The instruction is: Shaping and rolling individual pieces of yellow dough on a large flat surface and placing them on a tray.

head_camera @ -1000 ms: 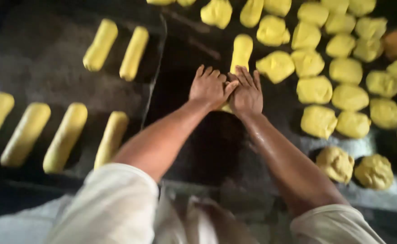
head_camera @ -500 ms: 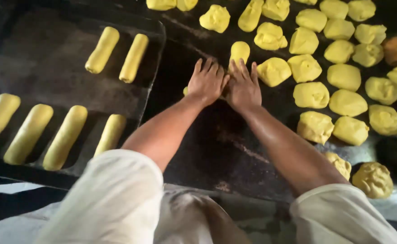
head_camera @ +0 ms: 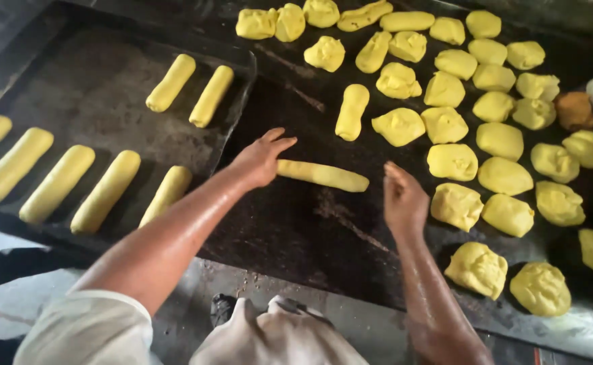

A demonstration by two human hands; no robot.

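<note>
Dark greasy worktop [head_camera: 296, 236]; left hand [head_camera: 261, 159] flat on smooth yellow dough roll [head_camera: 323, 176]; right hand [head_camera: 403, 199] open.

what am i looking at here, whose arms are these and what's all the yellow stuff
The picture comes from a camera worn on a person's head, looking down at their own two bare arms. The left hand touches one end of a long yellow dough roll lying on a dark worktop. The right hand is open just beside the roll's other end, holding nothing. To the right lie many rough yellow dough lumps. To the left, a dark tray holds finished rolls in rows.
</note>
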